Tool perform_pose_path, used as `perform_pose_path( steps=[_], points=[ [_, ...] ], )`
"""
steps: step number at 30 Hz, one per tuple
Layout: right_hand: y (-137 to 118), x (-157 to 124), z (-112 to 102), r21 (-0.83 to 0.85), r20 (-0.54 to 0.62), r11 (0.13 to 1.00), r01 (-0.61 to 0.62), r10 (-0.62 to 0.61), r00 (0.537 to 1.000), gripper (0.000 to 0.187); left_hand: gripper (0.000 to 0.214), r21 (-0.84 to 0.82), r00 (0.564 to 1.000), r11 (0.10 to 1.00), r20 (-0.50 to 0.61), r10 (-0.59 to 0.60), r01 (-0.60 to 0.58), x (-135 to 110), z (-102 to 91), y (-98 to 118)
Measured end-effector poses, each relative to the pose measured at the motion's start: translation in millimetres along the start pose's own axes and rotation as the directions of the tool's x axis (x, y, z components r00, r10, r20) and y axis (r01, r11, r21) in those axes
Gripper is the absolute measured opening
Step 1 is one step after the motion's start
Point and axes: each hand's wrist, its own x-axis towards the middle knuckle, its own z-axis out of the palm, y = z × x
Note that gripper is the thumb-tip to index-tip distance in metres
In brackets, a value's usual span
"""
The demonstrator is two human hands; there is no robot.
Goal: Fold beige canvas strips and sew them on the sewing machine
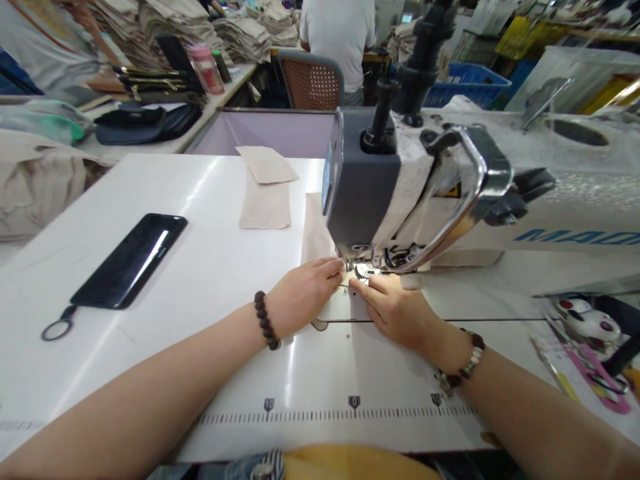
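My left hand (311,291) is closed, its fingertips pressed together at the near end of a beige fabric strip (316,230), just left of the presser foot (364,270). The strip runs back along the left side of the sewing machine (363,180). On the right of the foot, my right hand (400,308) lies low on the machine bed, index finger stretched toward the needle area and nothing visibly gripped. The fabric edge under the fingertips is mostly hidden. Two more beige fabric pieces (265,203) lie overlapping on the white table (210,267).
A black phone (133,260) with a ring strap lies at left. Scissors with pink handles (595,377) and small tools are at right. Beige cloth (40,180) is heaped at the left edge. Behind stand a chair (313,80), a blue crate (467,83) and a seated person (339,40).
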Motion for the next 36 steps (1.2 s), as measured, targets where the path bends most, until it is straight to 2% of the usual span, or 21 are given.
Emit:
perform_pose_path(
  steps=[3,6,11,17,20,25,28,36],
  points=[
    [0.8,1.8,2.6,-0.033,0.006,0.999,-0.019,0.019,1.0,0.035,0.017,0.064,0.999,0.998,0.032,-0.033,0.03,4.1,-1.8,-0.5],
    [0.8,2.6,3.2,-0.055,-0.001,0.998,-0.032,0.032,0.999,0.036,0.016,0.116,0.999,0.992,-0.005,-0.05,0.05,5.8,-0.1,-2.1],
    [-0.7,2.4,1.4,-0.065,0.016,0.996,-0.057,0.058,0.998,0.036,0.015,0.128,0.998,0.991,-0.053,-0.022,0.029,5.9,4.2,-4.6],
    [-3.7,1.2,0.3,-0.044,0.011,0.994,-0.103,0.104,0.995,0.036,0.017,0.121,0.996,0.989,-0.05,-0.078,0.083,7.2,3.9,-3.2],
    [-3.8,1.2,-0.3,-0.049,0.009,0.992,-0.119,0.119,0.993,0.036,0.018,0.172,0.993,0.978,-0.017,-0.115,0.116,6.2,1.5,2.3],
    [-1.1,-0.8,-2.1,-0.003,-0.012,0.999,-0.053,0.053,0.999,0.035,0.028,0.243,0.966,0.949,0.11,-0.233,0.201,-1.2,-8.7,20.3],
    [0.6,-2.3,-1.9,0.026,-0.015,0.998,-0.049,0.049,0.999,0.036,0.03,0.232,0.961,0.957,0.177,-0.215,0.171,-5.6,-14.4,30.4],
    [4.2,-3.9,-1.2,0.019,-0.012,0.997,-0.074,0.074,0.997,0.035,0.028,0.159,0.964,0.981,0.226,-0.142,0.107,-8.2,-16.5,39.8]
  ],
)
